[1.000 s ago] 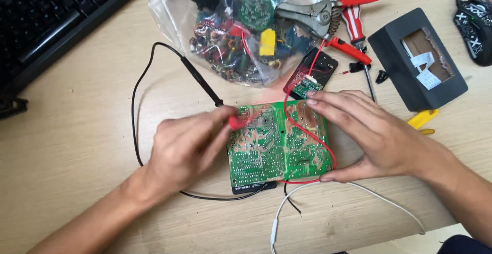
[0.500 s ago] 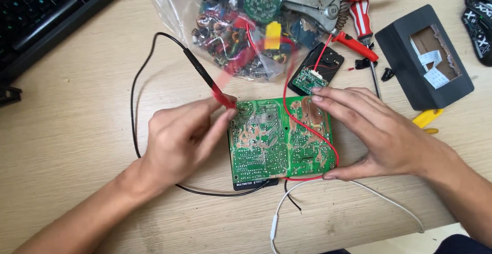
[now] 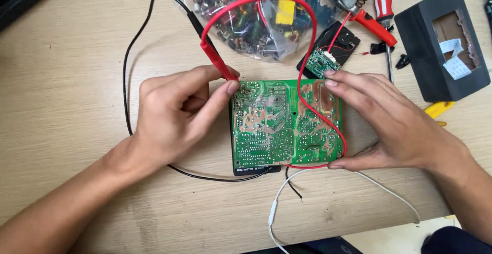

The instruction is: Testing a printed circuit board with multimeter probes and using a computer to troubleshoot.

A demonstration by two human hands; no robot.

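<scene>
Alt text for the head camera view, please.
A person's right hand steadies a green circuit board on a wooden table while the left hand holds a red probe at the board's top left corner. A clear bag of electronic parts lies behind it.

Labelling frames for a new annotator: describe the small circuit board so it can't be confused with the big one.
Start at the large green circuit board held flat on the wooden table. Just above its top right corner, beside the right hand's fingertips, the small circuit board rests on a black case. It is far smaller, tilted, with thin red wires.
</scene>
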